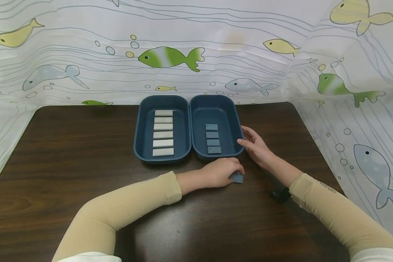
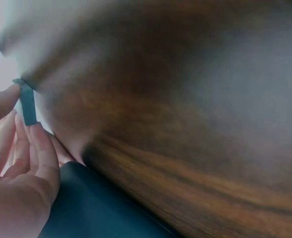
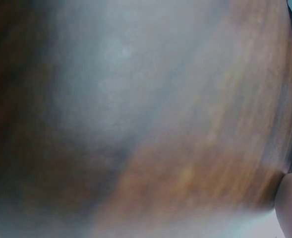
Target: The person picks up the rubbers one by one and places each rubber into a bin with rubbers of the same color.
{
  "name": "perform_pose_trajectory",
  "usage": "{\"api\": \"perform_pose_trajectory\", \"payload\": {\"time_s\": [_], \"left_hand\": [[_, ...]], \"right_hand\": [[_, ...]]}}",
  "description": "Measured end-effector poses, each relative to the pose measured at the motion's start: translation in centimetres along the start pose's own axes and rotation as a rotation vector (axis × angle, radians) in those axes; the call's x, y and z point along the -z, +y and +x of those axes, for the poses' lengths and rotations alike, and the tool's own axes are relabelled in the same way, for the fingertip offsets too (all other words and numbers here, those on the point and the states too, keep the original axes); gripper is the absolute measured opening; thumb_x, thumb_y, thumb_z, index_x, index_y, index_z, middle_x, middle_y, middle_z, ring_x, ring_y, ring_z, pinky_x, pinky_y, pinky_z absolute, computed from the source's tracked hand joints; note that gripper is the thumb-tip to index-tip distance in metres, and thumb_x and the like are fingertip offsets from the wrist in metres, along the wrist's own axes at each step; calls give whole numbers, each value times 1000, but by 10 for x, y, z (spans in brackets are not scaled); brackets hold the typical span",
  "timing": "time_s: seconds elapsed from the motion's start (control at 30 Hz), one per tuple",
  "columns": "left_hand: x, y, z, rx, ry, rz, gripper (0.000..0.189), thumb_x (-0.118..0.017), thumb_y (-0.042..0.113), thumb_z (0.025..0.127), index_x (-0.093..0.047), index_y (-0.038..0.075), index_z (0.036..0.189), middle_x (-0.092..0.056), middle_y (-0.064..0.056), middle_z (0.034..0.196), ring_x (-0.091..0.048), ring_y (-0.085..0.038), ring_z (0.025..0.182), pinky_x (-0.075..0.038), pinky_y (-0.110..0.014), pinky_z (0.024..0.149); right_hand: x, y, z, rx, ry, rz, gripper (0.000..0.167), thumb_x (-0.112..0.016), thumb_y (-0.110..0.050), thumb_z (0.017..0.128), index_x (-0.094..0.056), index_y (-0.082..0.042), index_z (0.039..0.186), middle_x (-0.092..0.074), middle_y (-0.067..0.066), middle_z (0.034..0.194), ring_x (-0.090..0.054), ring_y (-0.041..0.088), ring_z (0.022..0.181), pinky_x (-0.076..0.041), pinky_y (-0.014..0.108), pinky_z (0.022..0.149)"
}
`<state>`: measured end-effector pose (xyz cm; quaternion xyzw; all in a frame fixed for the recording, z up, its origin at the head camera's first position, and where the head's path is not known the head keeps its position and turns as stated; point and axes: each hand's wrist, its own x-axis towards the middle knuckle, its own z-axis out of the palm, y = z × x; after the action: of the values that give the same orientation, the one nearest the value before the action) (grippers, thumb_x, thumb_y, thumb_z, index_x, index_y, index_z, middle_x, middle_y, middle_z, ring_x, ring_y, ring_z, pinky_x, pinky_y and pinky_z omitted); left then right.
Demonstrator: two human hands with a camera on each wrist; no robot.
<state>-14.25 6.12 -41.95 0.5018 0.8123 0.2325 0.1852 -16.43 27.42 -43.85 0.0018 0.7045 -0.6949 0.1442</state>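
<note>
My left hand pinches a small blue-grey block over the table, just in front of the right-hand blue bin. In the left wrist view, thumb and fingertips hold that block by its ends. With the thumb over the rim and fingers along the outer wall, my right hand grips the right side of this bin. Several matching blue-grey blocks lie in a column inside it. Only a bit of the right hand shows in its wrist view.
A second blue bin stands against the first on the left, with several white blocks in a column. Both sit on a dark wooden table before a fish-patterned sheet. A black object is by the right wrist.
</note>
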Motion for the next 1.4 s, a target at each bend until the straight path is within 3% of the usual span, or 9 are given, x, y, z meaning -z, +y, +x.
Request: {"api": "perform_pose_trajectory", "payload": {"time_s": [0.13, 0.33, 0.7, 1.03, 1.4], "left_hand": [[-9, -4, 6, 5, 5, 10, 40, -74, -4, 93, -75, 15, 128, -71, 0, 124, -67, -9, 111, -55, -22, 98], [-3, 1, 2, 20, 2, -21, 35, -74, 0, 95, -75, 13, 128, -71, -1, 122, -66, -10, 110, -55, -22, 99], [4, 6, -2, 39, 20, -105, 27, -78, 1, 95, -78, 14, 119, -74, 0, 115, -66, -9, 101, -54, -17, 91], [6, 8, -2, 52, 6, -127, 26, -81, 1, 92, -78, 14, 115, -74, 1, 111, -66, -8, 96, -53, -15, 86], [7, 9, -2, 51, 1, -139, 24, -82, 1, 91, -79, 13, 112, -75, 2, 106, -65, -5, 91, -52, -13, 82]], "right_hand": [[-1, -1, 0, -2, 2, -4, 65, -52, -8, 110, -21, -5, 167, -25, 18, 172, -35, 18, 152, -43, 12, 107], [0, -2, -2, -4, -4, -6, 66, -52, -8, 109, -19, -4, 167, -23, 19, 172, -29, 25, 157, -41, 13, 109], [-2, -2, -1, -4, 9, -9, 66, -52, -7, 108, -20, -3, 166, -25, 19, 171, -35, 19, 151, -42, 12, 109], [-1, 0, -1, 2, 6, -15, 67, -52, -7, 108, -19, -1, 166, -23, 21, 172, -31, 25, 155, -42, 11, 107], [0, 1, 0, -3, 10, -17, 67, -53, -7, 109, -20, -4, 166, -27, 17, 170, -36, 20, 151, -43, 11, 107]]}}
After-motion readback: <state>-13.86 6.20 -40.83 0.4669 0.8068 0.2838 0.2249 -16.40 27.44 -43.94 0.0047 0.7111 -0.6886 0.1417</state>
